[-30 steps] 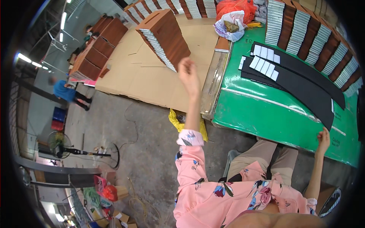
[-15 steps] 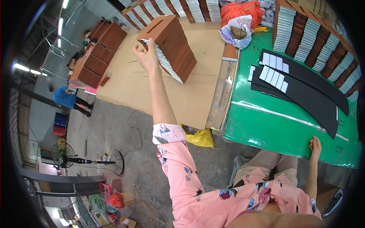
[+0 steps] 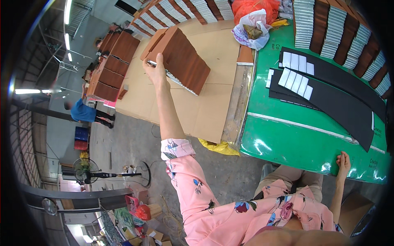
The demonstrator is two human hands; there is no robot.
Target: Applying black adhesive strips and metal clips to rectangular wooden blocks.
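My left hand [image 3: 156, 74] reaches far out over the cardboard-covered table. Its fingers are closed around the near left edge of a wood-grain board [image 3: 152, 44] at the end of a leaning stack [image 3: 186, 59] of brown boards with silvery edges. The thumb lies along the board's face. My right hand [image 3: 344, 162] rests by the front edge of the green table [image 3: 283, 143], its fingers curled in with nothing visible in them. Nearest to it are black curved panels [image 3: 340, 110] bearing white rectangular labels [image 3: 295, 84].
More stacked boards line the back [image 3: 176, 12] and the right [image 3: 349, 39]. A white plastic bag [image 3: 256, 33] and a red bag [image 3: 262, 9] sit at the back middle. A person in blue [image 3: 83, 110] stands far left, beyond a standing fan [image 3: 87, 172].
My left hand has moved slightly nearer and left, and the end board now sits shifted from its stack. My head view has turned a little. My right hand stays at the table edge.
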